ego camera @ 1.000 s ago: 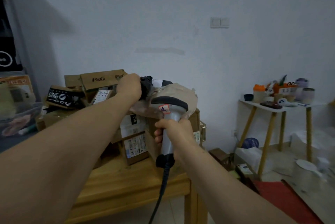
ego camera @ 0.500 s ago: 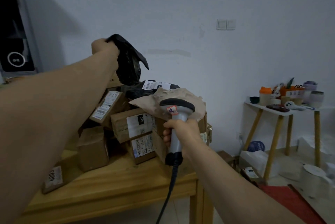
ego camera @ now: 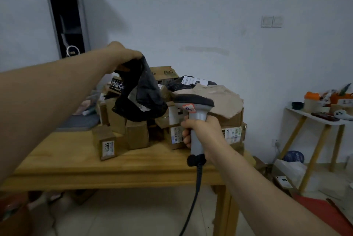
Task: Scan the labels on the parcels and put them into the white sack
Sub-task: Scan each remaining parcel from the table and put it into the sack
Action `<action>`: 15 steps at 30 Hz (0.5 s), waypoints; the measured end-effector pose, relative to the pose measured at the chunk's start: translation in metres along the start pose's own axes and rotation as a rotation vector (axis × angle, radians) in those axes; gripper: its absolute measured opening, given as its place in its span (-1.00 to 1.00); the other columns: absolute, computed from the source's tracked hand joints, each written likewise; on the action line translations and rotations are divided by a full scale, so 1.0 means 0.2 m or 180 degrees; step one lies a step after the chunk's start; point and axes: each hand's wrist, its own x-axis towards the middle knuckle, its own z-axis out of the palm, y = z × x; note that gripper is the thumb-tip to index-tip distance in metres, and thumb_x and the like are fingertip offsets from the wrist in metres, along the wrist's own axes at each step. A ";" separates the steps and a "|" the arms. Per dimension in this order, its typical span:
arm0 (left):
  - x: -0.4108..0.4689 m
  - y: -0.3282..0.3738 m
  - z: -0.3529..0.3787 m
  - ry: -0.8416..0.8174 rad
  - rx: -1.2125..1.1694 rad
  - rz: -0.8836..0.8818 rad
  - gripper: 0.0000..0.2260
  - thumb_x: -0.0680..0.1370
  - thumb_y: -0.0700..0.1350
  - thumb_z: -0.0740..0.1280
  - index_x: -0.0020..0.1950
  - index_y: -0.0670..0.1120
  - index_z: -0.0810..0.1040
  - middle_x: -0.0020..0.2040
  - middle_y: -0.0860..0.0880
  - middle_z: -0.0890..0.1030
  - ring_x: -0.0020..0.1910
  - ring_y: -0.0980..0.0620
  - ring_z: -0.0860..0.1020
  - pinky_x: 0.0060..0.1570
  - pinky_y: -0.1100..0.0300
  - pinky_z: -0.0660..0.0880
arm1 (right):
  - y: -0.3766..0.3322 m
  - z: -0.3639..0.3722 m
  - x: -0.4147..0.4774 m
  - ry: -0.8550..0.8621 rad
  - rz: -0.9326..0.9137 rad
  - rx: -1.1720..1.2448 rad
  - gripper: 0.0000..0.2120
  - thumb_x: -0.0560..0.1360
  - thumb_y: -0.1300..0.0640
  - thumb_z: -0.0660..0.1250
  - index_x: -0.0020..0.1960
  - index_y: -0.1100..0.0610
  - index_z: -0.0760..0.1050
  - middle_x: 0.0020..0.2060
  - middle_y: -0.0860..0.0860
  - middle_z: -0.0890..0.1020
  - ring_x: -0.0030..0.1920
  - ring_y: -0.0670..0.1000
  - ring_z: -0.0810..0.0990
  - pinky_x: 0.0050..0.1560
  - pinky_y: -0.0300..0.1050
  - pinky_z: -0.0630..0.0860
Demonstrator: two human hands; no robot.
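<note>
Dangling over the piled boxes (ego camera: 137, 135), the black parcel (ego camera: 145, 90) hangs pinched in the left hand (ego camera: 122, 55); the right hand (ego camera: 202, 132) grips the scanner (ego camera: 194, 111) just right of it. Scan step, I judge: its label (ego camera: 141, 106) needs turning toward the scanner.

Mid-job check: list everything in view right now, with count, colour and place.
black bag parcel: one, black with white label, held above the pile
second black parcel: one, black, white label, back of the pile top
brown paper parcel: one, brown, top right of the pile
cardboard boxes: several, brown, piled on the table
wooden table: one, light wood, centre
side table: one, white top, far right
scanner: one, grey with black head, before the pile
white sack: none in view
left hand: one, grips the black bag parcel
right hand: one, grips the scanner
</note>
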 end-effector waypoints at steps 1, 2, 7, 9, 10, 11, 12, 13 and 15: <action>-0.03 -0.05 -0.02 -0.0128 0.0140 -0.0099 -0.70 0.48 -0.03 0.45 -0.04 -0.24 0.47 -0.12 -0.14 0.55 -0.24 -0.07 0.59 -0.37 0.18 0.58 | 0.02 0.01 -0.03 -0.0037 0.0022 -0.0042 -0.95 0.46 0.30 0.37 -0.17 0.22 0.52 -0.54 0.04 0.56 -0.57 -0.03 0.50 -0.51 -0.20 0.46; -0.04 -0.10 -0.03 -0.0219 0.0244 -0.0182 -0.67 0.48 -0.03 0.45 0.03 -0.25 0.48 -0.07 -0.16 0.57 -0.19 -0.09 0.60 -0.22 0.12 0.59 | 0.04 0.02 -0.05 -0.0053 0.0044 -0.0101 -0.95 0.46 0.28 0.38 -0.16 0.23 0.52 -0.52 0.04 0.57 -0.56 -0.03 0.51 -0.50 -0.20 0.47; -0.15 -0.32 -0.06 -0.0460 0.0337 -0.0392 -0.68 0.48 -0.11 0.43 0.14 -0.26 0.51 0.05 -0.20 0.59 -0.07 -0.10 0.59 -0.16 0.14 0.57 | 0.15 0.05 -0.13 -0.0223 0.0235 -0.0311 -0.96 0.46 0.29 0.36 -0.15 0.25 0.51 -0.50 0.06 0.56 -0.54 -0.01 0.50 -0.50 -0.19 0.45; -0.17 -0.36 -0.03 -0.0525 0.0159 -0.0511 -0.66 0.47 -0.11 0.46 0.16 -0.24 0.49 0.06 -0.18 0.57 0.01 -0.11 0.58 -0.23 0.18 0.55 | 0.19 0.05 -0.14 -0.0219 0.0327 -0.0363 -0.97 0.47 0.30 0.35 -0.15 0.26 0.51 -0.49 0.07 0.56 -0.54 0.00 0.50 -0.48 -0.17 0.45; -0.18 -0.39 -0.01 -0.0527 0.0030 -0.0564 -0.63 0.47 -0.09 0.47 0.17 -0.22 0.48 0.06 -0.17 0.56 0.02 -0.11 0.56 -0.25 0.17 0.53 | 0.20 0.05 -0.14 -0.0202 0.0363 -0.0374 -0.97 0.47 0.30 0.35 -0.14 0.26 0.51 -0.48 0.08 0.55 -0.54 0.01 0.49 -0.47 -0.16 0.44; -0.18 -0.41 0.01 -0.0510 -0.0092 -0.0621 -0.61 0.47 -0.07 0.47 0.19 -0.21 0.47 0.06 -0.15 0.56 0.01 -0.10 0.55 -0.26 0.16 0.51 | 0.22 0.05 -0.14 -0.0182 0.0389 -0.0379 -0.98 0.47 0.31 0.35 -0.12 0.25 0.51 -0.48 0.09 0.55 -0.53 0.01 0.49 -0.47 -0.15 0.44; -0.19 -0.44 0.04 -0.0480 -0.0268 -0.0692 -0.58 0.46 -0.04 0.47 0.22 -0.19 0.45 0.07 -0.14 0.55 0.00 -0.09 0.54 -0.25 0.15 0.49 | 0.23 0.05 -0.14 -0.0167 0.0406 -0.0382 -0.98 0.47 0.31 0.35 -0.13 0.25 0.51 -0.47 0.09 0.55 -0.53 0.02 0.49 -0.47 -0.15 0.43; -0.20 -0.48 0.06 -0.0404 -0.0455 -0.0808 -0.55 0.47 -0.01 0.47 0.25 -0.18 0.43 0.10 -0.13 0.55 0.00 -0.09 0.54 -0.21 0.12 0.49 | 0.25 0.05 -0.14 -0.0156 0.0420 -0.0384 -0.97 0.48 0.31 0.35 -0.14 0.25 0.51 -0.47 0.10 0.54 -0.53 0.03 0.48 -0.47 -0.14 0.43; -0.22 -0.59 0.10 -0.0147 -0.0624 -0.1037 -0.48 0.49 0.08 0.42 0.33 -0.17 0.40 0.19 -0.12 0.52 0.11 -0.13 0.52 -0.08 0.04 0.49 | 0.28 0.06 -0.14 -0.0165 0.0462 -0.0375 -0.92 0.49 0.32 0.33 -0.18 0.24 0.50 -0.48 0.10 0.53 -0.53 0.03 0.47 -0.48 -0.15 0.42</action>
